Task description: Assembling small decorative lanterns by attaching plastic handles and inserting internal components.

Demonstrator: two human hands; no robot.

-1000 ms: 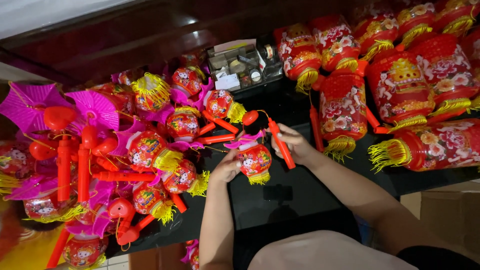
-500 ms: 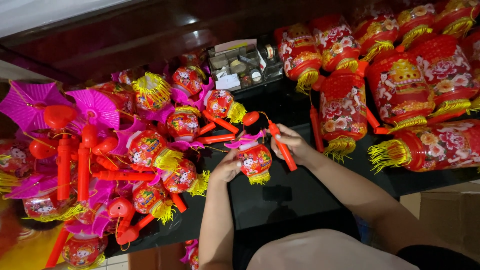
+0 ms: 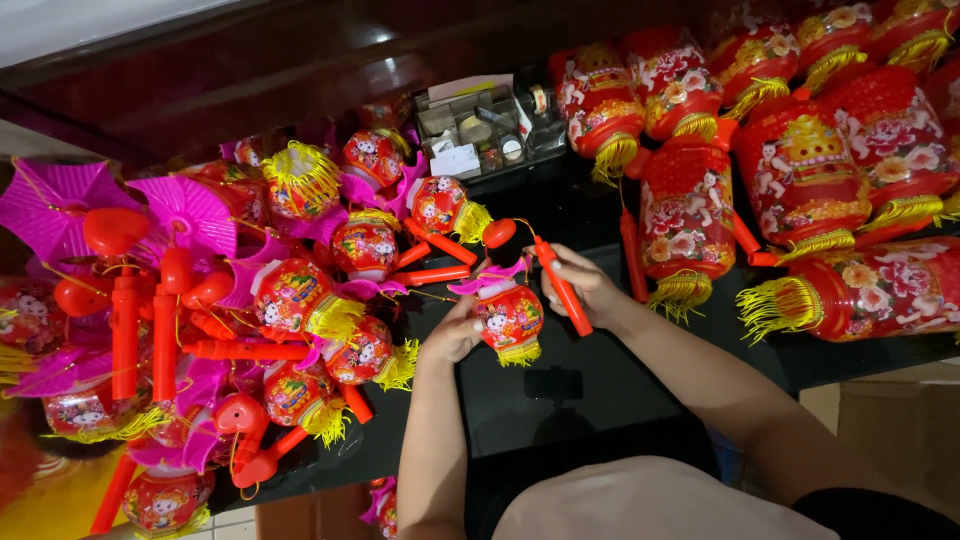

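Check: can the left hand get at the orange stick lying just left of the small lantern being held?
Probably yes. The left hand touches the small lantern, and the orange stick lies close by, uncovered on top.

the big red lanterns (image 3: 905,40) at the top right are cut off by the edge; the organiser tray's (image 3: 480,130) contents are too small to tell.

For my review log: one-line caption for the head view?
Both hands, left hand and right hand, hold a small red lantern.

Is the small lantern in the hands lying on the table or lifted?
Cannot tell. The left hand and right hand grip the lantern and stick over the table.
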